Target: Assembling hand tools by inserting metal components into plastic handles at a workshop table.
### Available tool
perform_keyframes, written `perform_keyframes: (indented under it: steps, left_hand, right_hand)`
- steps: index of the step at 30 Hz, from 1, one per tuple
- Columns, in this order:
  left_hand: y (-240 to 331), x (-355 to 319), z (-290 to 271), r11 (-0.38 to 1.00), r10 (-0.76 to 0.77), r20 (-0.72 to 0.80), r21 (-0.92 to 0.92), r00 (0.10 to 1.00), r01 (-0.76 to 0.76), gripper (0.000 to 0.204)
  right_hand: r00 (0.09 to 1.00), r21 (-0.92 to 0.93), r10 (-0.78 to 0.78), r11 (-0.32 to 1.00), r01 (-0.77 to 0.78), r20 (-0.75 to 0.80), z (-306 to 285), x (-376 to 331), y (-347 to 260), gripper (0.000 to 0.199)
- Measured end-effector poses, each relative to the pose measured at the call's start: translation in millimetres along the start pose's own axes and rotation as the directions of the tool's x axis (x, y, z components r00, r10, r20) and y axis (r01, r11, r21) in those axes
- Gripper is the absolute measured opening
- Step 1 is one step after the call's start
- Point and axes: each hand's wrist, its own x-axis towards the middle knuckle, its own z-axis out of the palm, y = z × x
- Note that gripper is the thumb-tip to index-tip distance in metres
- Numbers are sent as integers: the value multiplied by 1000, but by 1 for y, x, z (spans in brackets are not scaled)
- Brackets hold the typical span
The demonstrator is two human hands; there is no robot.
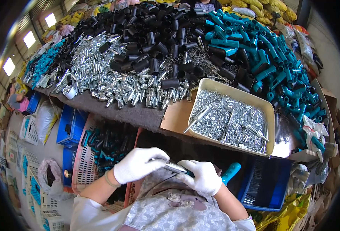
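In front of my apron, my left hand, in a white glove, is closed round one end of a silver metal piece. My right hand, gloved too, grips the other end, where a bit of teal shows under the fingers. Most of this silver-and-teal tool part is hidden by the gloves, so its exact kind does not show. A rounded teal handle sticks up just right of my right hand; whether it joins the held part I cannot tell.
Beyond my hands a cream tray of small metal parts sits at the bench edge. Heaped behind are silver fittings, black tubes and teal handles. Below stand a blue bin at right and a pink crate at left.
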Motion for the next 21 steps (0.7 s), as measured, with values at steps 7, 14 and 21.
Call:
perform_keyframes:
  steps: [7,14,21]
  left_hand:
    - [-3,-6,2,959,237,-161,198,958,-204,22]
    - [-19,0,3,492,808,-30,583,588,-646,16]
    - [-39,13,29,630,597,206,479,776,-612,72]
  right_hand:
    - [1000,-18,27,999,-28,-9,-5,-2,-2,37]
    - [999,-8,-5,1000,5,-37,-7,-9,1,38]
    - [834,861,227,221,458,-502,2,-19,-12,46]
